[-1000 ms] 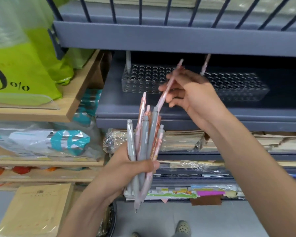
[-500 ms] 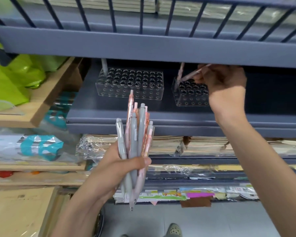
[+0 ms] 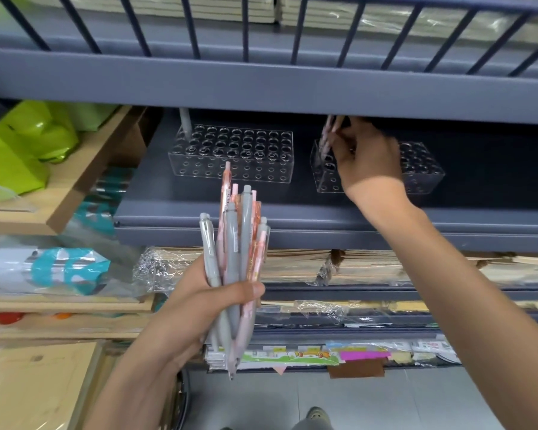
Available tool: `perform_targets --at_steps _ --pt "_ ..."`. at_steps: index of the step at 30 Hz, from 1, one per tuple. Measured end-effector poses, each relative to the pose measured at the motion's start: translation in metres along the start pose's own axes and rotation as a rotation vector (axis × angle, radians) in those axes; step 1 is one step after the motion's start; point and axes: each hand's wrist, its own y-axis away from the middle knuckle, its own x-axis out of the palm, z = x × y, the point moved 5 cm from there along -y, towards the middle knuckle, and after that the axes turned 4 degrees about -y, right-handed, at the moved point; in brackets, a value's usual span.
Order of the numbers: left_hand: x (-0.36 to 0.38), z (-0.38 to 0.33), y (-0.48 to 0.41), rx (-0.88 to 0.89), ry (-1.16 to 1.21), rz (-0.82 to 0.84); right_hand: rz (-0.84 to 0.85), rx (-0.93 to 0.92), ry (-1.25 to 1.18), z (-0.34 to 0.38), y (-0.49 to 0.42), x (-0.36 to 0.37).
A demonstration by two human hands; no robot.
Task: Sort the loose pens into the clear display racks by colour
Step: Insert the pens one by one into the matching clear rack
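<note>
My left hand (image 3: 205,308) grips a bundle of several grey and pink pens (image 3: 235,243), held upright in front of the shelf. Two clear display racks stand on the dark shelf. The left rack (image 3: 230,153) holds one grey pen (image 3: 185,119) at its back left corner. My right hand (image 3: 367,156) reaches over the left end of the right rack (image 3: 423,169), fingers pinched on a pink pen (image 3: 326,136) that stands upright at the rack's holes. Whether a second pink pen stands beside it is blurred.
A dark shelf front (image 3: 261,85) with a railing hangs just above the racks, leaving low headroom. Wrapped paper stacks (image 3: 354,265) fill the shelves below. Green bags (image 3: 19,144) and wooden shelves (image 3: 84,181) lie to the left. Tan envelopes (image 3: 35,386) sit at lower left.
My right hand carried a pink pen from the bundle to the right rack and turned it from slanted to upright at the rack's left end. The left hand's bundle stayed still.
</note>
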Motion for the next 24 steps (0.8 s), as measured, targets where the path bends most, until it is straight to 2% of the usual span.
perform_targets --at_steps 7,10,14,20,24 --pt "0.001 -0.007 0.000 0.034 0.007 0.043 0.008 -0.094 0.104 0.006 -0.004 0.004" --pt "0.000 -0.007 0.000 0.024 0.006 0.047 0.035 -0.058 0.092 0.006 -0.005 0.006" --pt "-0.004 -0.008 0.001 0.035 0.007 0.056 -0.015 0.063 -0.077 -0.010 0.007 -0.005" --pt "-0.012 -0.007 0.001 0.035 0.003 0.031 0.192 0.051 0.223 -0.031 0.036 -0.001" --pt "-0.011 -0.007 0.001 0.036 0.004 0.034 0.199 0.036 0.313 -0.037 0.031 0.009"
